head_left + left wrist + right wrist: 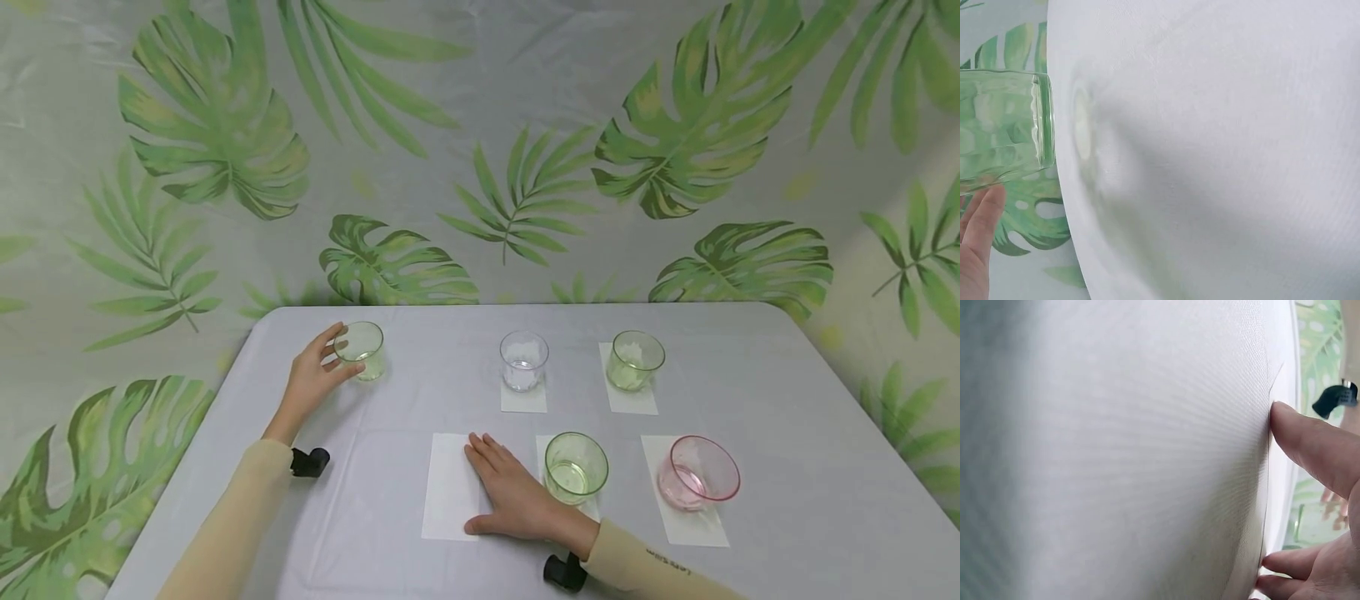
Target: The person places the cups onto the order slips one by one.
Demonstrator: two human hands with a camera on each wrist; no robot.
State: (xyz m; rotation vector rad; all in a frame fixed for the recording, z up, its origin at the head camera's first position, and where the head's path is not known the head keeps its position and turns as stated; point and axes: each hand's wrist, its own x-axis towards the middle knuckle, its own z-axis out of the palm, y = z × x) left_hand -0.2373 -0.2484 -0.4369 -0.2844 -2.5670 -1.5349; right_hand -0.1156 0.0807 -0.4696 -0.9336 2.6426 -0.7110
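At the table's far left, my left hand (313,375) grips a pale green glass (369,360) between thumb and fingers. In the left wrist view the glass (1004,125) is raised off the tablecloth, its shadow below it, and part of my left hand (979,231) shows. My right hand (517,500) lies spread, its fingertips and thumb touching a white sheet of paper (446,492) in the front row. The right wrist view shows my right hand (1322,506) with thumb and fingertips at the paper's edge. Close beside this hand stands another green glass (573,479).
A clear glass (522,375) and a green glass (633,371) stand on paper sheets in the back row. At front right a pink-rimmed glass (682,492) stands on its own sheet. Behind the white-clothed table (360,533) hangs a leaf-patterned cloth (525,100).
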